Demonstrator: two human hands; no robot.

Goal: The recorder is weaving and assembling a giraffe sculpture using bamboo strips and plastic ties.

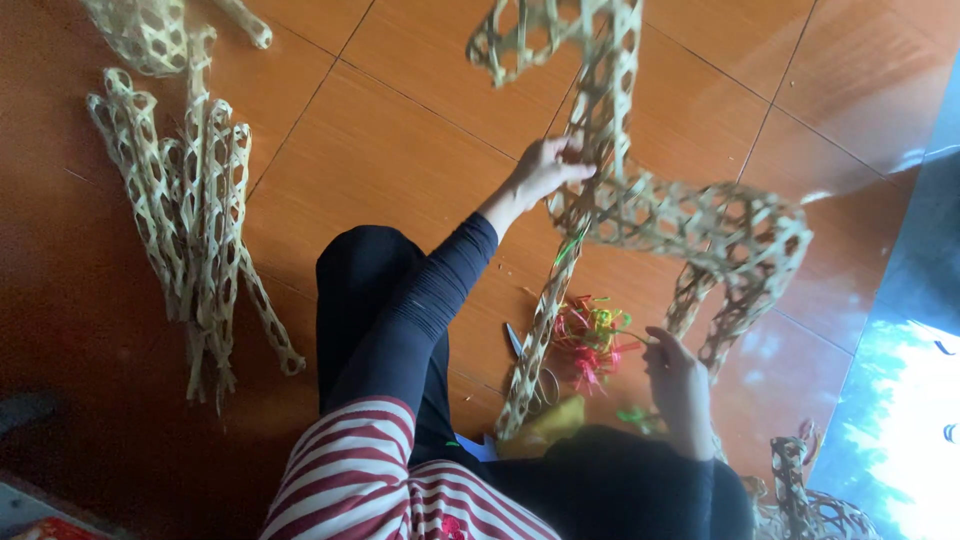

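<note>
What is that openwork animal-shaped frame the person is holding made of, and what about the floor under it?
The frame looks like thin split bamboo or cane strips, pale tan and matte, woven into open six-sided holes. The left hand grips it; the right hand is near the coloured ties, probably glossy plastic ribbon. The floor looks like glazed orange-brown tile: shiny reflections, dark grout lines.

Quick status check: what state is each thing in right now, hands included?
Left hand: shut on the woven bamboo frame, held up off the floor.
Right hand: pinching a thin strip, beside the frame's legs.
Coloured ties: loose heap on the floor.
Scissors: lying on the floor, mostly hidden.
Spare woven pieces: bundled flat on the floor, untouched.
</note>
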